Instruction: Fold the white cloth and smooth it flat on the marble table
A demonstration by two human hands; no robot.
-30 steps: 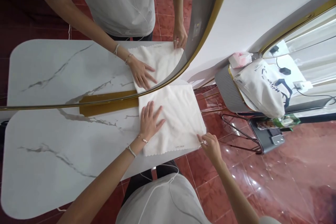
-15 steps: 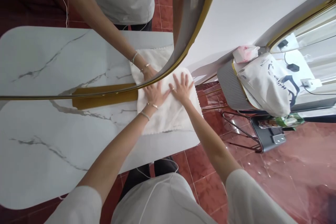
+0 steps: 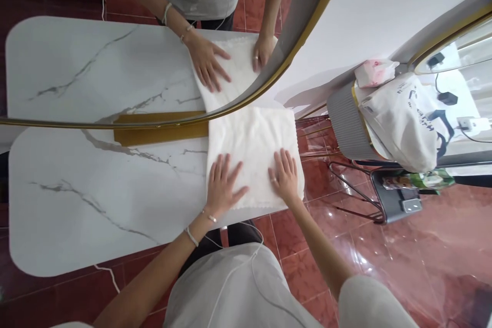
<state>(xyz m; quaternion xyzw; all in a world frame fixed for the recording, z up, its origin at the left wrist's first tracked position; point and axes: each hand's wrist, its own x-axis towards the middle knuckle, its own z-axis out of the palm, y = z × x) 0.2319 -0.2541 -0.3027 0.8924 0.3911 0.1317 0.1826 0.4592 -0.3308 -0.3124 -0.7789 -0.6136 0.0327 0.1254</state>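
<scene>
A white towel (image 3: 251, 138) with a scalloped edge lies spread over the right end of a white marble-patterned table (image 3: 77, 236). My left hand (image 3: 223, 185) rests flat on the towel's near left part, fingers apart, with bracelets at the wrist. On its near right part lies my right hand (image 3: 285, 175), fingers stretched out and a ring on one of them. Slight wrinkles run across the cloth beyond my hands. Both hands and the towel also appear as a reflection in the mirror.
A large gold-rimmed mirror (image 3: 230, 0) stands across the table's far side, on a gold base (image 3: 165, 136). To the right, a ribbed side table (image 3: 348, 123) bears a white bag (image 3: 403, 123) and a tissue pack (image 3: 376, 72). A dark chair (image 3: 392, 189) holds packets.
Both hands have slid back from the towel's far part toward the near edge, drawing apart from each other. The towel's near edge has moved closer to the table's edge and looks flatter.
</scene>
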